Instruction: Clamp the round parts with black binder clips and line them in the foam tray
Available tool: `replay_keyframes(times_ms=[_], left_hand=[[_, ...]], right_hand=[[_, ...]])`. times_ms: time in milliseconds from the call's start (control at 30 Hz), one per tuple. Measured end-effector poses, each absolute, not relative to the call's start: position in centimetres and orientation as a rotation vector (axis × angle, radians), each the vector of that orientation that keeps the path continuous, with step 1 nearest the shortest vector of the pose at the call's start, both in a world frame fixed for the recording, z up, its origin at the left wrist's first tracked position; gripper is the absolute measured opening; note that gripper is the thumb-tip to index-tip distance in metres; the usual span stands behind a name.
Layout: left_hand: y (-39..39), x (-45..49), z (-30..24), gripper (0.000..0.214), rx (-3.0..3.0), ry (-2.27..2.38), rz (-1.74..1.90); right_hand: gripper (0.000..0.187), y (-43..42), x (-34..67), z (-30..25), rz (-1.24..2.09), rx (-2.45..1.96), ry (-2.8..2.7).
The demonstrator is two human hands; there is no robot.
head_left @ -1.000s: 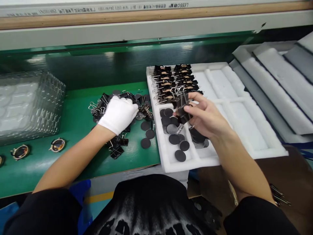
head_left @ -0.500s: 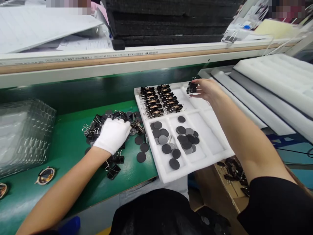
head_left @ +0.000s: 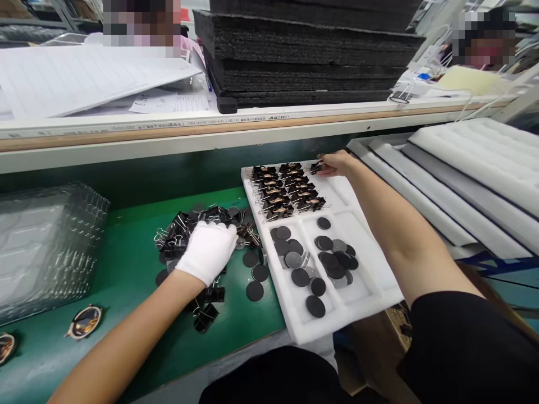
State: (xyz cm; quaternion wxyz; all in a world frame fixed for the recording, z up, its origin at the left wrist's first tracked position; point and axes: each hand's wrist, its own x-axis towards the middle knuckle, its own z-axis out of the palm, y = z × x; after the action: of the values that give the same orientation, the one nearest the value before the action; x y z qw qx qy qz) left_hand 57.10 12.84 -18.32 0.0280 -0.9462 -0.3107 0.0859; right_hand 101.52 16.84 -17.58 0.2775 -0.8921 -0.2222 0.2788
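Note:
My left hand (head_left: 207, 251), in a white glove, rests with curled fingers on a pile of black binder clips (head_left: 179, 238) mixed with dark round discs (head_left: 254, 291); its fingertips are hidden. My bare right hand (head_left: 336, 163) reaches to the back of a white foam tray (head_left: 301, 332). Its fingers are closed on a binder clip (head_left: 316, 167), at the tray's back edge beside two rows of clips (head_left: 275, 200) with gold-toned parts between them. More discs (head_left: 329, 260) lie loose in the tray's front compartments.
Clear plastic trays (head_left: 42, 247) are stacked at the left, with round tinted lenses in gold frames (head_left: 85, 322) before them. White foam trays (head_left: 475, 168) lie stacked at the right. A shelf with black foam sheets (head_left: 311, 67) and papers (head_left: 96, 78) runs across the back.
My right hand has moved left with the binder clip, closer to the clip rows in the tray. My left hand stays on the pile. The whole view has shifted slightly.

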Motion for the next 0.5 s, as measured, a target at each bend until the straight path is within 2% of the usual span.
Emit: replay_keyframes(times_ms=[167,300,400,500], left_hand=[[13.0,57.2,-18.5,0.04,-2.932,-0.976,0.28],[13.2,57.3,-18.6,0.04,-2.936,-0.958,0.294],[13.3,57.3,-18.7,0.04,-2.93,-0.957,0.304],[13.3,57.3,-18.7,0.041,-2.931,-0.944,0.307]], right_hand=[[0.035,16.3,103.9,-16.6,0.718,-2.64,-0.914],[0.041,16.0,104.7,-16.7,0.433,-2.715,-1.262],[0.031,15.8,104.9,-17.1,0.216,-2.709,-1.419],[0.032,15.7,105.3,-17.3,0.124,-2.672,-1.528]])
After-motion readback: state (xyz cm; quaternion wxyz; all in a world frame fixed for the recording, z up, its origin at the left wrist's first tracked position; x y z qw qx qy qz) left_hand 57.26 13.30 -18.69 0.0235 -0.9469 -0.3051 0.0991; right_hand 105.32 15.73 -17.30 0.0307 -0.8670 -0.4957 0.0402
